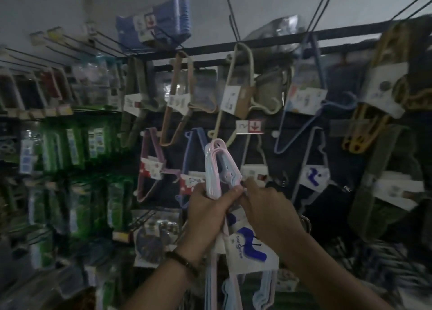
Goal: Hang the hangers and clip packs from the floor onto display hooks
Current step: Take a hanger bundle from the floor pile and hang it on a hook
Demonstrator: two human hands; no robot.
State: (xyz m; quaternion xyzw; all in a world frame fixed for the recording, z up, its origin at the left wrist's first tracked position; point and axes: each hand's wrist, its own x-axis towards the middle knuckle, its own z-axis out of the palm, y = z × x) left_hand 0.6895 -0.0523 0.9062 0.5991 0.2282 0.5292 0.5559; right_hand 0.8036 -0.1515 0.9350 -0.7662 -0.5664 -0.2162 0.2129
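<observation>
Both hands were raised in front of a dark display rack [257, 41] crowded with hanging goods, and between them they held a pastel hanger pack [218, 167], a bundle of pink and pale blue hangers. The left hand [208, 206] was closed around the bundle just below its hook ends, fingers wrapped tight on the plastic, with a dark bracelet [184, 261] on that wrist. The right hand [268, 209] met the pack from the other side, its fingertips [246, 184] pinched narrowly at the hooked tops, touching the left hand's fingers. The pack's white paper label [250, 246], printed with a blue shape, hung below the hands, and the hanger bodies trailed down toward the lower edge of the view. The pack's hook ends stood upright, just below a small white price tag [249, 127] with a red square on the rack. Around that tag, other hanger packs hung from the rack: a cream one [236, 94] above, a tan one [177, 99] up and left, a blue wire one [301, 113] to the right. Green packets [77, 146] filled shelves far left of the rack. The picture was dim and somewhat blurred.
</observation>
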